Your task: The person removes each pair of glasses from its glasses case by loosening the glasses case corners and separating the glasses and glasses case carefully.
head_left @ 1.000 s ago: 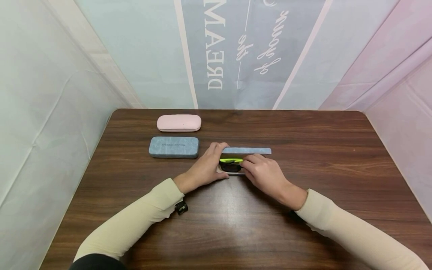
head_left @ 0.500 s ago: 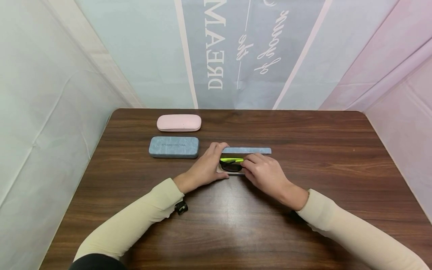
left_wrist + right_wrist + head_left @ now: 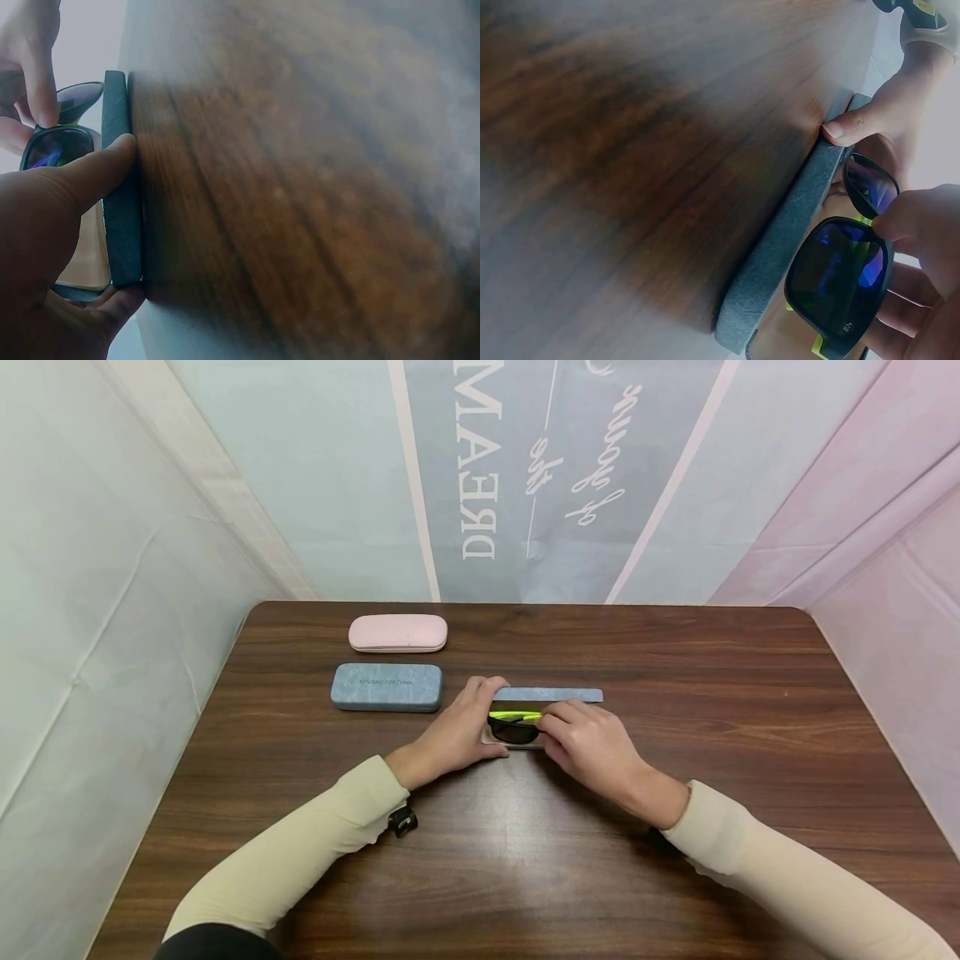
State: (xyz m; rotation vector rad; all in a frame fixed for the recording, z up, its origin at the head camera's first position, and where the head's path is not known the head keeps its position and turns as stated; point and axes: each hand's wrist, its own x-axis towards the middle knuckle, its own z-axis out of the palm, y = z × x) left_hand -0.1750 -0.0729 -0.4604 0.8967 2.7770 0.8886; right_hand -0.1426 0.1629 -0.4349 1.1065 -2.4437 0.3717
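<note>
An open blue glasses case (image 3: pixel 555 694) lies in the middle of the table, lid tipped back. My left hand (image 3: pixel 453 735) grips its left end, thumb pressed on the front wall (image 3: pixel 122 225). Sunglasses (image 3: pixel 514 731) with a black frame, dark lenses and neon-yellow temples are over the case's pale lining. My right hand (image 3: pixel 592 752) pinches them at the bridge, the thumb between the two lenses in the right wrist view. The lenses (image 3: pixel 836 270) face the person, tilted, with the temples folded behind. My right hand hides the case's right end in the head view.
Left of the open case sits a closed blue glasses case (image 3: pixel 387 687) with lettering on its lid. A closed pink glasses case (image 3: pixel 397 633) lies behind that one. The wooden table (image 3: pixel 720 710) meets a printed cloth backdrop (image 3: pixel 517 485) at its far edge.
The sunglasses have shifted slightly to the right and their front has tilted a little. My right hand has crept along with them. My left hand and the cases stay in place.
</note>
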